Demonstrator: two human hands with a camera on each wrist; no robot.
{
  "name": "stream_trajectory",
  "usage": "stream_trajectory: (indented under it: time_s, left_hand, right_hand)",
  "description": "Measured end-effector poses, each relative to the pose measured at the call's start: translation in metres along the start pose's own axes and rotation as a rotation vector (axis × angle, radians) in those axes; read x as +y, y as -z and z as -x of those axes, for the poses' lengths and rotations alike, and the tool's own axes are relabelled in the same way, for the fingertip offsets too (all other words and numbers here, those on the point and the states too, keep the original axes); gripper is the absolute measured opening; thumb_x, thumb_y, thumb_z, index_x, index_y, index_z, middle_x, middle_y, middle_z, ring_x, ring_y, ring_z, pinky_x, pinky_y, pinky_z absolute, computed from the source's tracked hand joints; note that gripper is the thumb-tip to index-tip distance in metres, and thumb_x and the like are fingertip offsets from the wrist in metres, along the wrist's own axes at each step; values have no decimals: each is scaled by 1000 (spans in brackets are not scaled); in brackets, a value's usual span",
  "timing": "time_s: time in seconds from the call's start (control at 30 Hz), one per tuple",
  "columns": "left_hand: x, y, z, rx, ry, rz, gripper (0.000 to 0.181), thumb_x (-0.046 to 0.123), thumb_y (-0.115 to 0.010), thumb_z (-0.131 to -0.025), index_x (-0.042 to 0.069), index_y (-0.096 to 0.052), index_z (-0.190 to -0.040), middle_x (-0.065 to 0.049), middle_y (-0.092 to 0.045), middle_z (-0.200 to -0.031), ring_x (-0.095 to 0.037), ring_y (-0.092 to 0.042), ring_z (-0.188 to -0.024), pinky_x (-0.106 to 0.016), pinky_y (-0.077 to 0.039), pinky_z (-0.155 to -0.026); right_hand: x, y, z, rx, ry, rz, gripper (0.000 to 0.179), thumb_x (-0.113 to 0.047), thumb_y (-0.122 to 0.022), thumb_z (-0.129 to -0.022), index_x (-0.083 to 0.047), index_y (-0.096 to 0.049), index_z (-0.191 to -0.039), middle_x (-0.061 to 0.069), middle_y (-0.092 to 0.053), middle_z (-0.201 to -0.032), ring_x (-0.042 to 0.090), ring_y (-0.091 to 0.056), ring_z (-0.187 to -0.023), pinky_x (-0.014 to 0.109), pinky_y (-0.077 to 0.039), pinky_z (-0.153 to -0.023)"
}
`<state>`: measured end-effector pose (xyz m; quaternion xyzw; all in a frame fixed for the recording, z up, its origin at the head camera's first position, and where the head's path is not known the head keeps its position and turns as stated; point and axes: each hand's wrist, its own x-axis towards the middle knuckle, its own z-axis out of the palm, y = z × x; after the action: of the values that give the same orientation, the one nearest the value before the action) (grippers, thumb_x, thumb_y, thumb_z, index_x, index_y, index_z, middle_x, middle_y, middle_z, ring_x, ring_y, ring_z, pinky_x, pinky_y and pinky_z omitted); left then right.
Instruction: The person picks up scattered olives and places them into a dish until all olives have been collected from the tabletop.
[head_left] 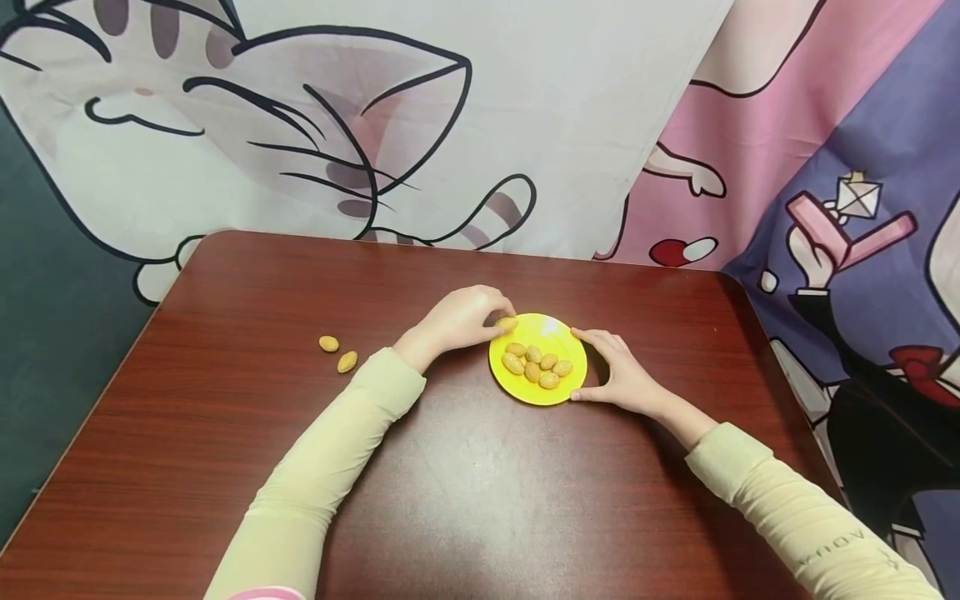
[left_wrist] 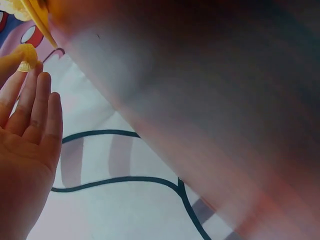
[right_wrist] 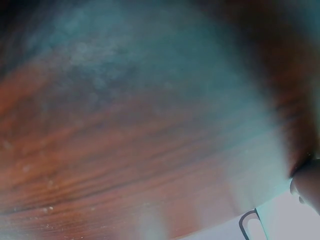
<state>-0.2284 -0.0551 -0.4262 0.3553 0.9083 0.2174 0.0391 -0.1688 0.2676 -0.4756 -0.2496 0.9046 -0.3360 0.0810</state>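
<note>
Two pale cream sleeves (head_left: 322, 475) are seen nearest, and a pink band (head_left: 266, 593) is glimpsed at the bottom edge by the left one; on the right one, faint lettering is printed. A glossy reddish-brown table (head_left: 450, 517), marked by wood grain, is stretched out beneath them. On it, a small yellow plate (head_left: 551, 333) is gripped at its right side by the right hand (head_left: 626, 375), the rim being held between thumb and forefinger, which are spread well apart. In the right wrist view only a sliver of that hand is caught, and the tabletop is blurred.

Several oval yellow pieces (head_left: 549, 380) are gathered on the plate, mostly toward its nearer half. Well to the left, two loose pieces (head_left: 328, 343) are left on the bare wood, close together but apart from each other. By the left hand (head_left: 461, 318), one more piece (head_left: 507, 323) is pinched between thumb and fingertips at the plate's upper-left rim; whether the rim is touched by it cannot be told.

Beyond the table, a white cloth (head_left: 585, 108) printed with a striped cat is hung beside pink and blue printed cloth (head_left: 795, 167).
</note>
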Motion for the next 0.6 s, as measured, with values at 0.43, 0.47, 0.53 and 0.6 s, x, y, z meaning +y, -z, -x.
stream_trajectory:
  time_s: [0.43,0.47,0.53,0.6]
  left_hand:
    - [11,-10,-14,-45,-83,-61,18,22,-75,-100,12,-80,-114,-5,-76,-111,-21,-70,-103,-36,-57,-99]
    - [11,-11,-15,-47,-90,-64,18,21,-75,-99,12,-80,-114,-5,-76,-111,-21,-70,-104,-36,-57,-99]
    - [12,-12,-16,-49,-105,-72,18,18,-75,-98,12,-80,-114,-5,-77,-112,-21,-71,-106,-36,-57,-100]
    - [13,-13,-17,-54,-114,-78,18,15,-75,-97,12,-80,-115,-5,-77,-113,-22,-71,-108,-36,-57,-101]
  right_hand:
    - [0,1,0,4,12,2,106,-24,-98,-72,-5,-43,-160,21,-49,-154,41,-39,-142,63,-31,-117]
    - [0,1,0,5,13,3,105,-24,-98,-72,-5,-43,-160,21,-49,-154,41,-39,-142,63,-31,-116]
    - [0,1,0,8,15,3,105,-24,-98,-72,-4,-43,-160,22,-49,-154,42,-39,-142,63,-31,-116]
    - [1,0,0,9,14,4,105,-24,-98,-72,-4,-43,-160,22,-49,-154,42,-39,-142,63,-31,-117]
